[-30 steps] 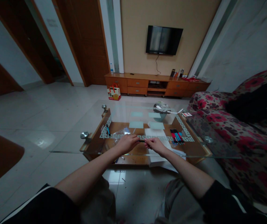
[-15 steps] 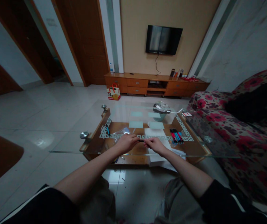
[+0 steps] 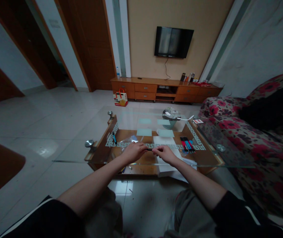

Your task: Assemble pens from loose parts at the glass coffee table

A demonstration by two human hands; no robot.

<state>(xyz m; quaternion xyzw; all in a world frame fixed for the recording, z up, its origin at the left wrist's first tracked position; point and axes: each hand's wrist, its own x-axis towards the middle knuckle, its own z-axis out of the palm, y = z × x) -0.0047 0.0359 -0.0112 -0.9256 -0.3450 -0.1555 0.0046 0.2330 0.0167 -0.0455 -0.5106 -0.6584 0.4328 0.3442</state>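
Between my hands, above the near part of the glass table (image 3: pixel 131 120), a slim black pen (image 3: pixel 149 149) lies crosswise. My left hand (image 3: pixel 134 152) is closed around its left end, and my right hand (image 3: pixel 164 154) pinches the right end with thumb and fingers. Much of the pen is hidden in my fingers. To the right, several pens (image 3: pixel 187 144) in red, blue and black lie side by side. A single blue and black pen (image 3: pixel 114 138) rests at the left. Clear plastic wrapping (image 3: pixel 128 140) lies just beyond my left hand.
White paper (image 3: pixel 164 168) shows under the glass below my right hand. A wastebasket (image 3: pixel 170 123) with a dark bag stands beyond the table. A flowered sofa (image 3: pixel 225 120) borders the right side; a low TV cabinet (image 3: pixel 145 88) and a paper bag (image 3: pixel 120 99) are farther back.
My right hand has shifted very slightly to the left along the pen. Otherwise both hands and the things on the table look the same.
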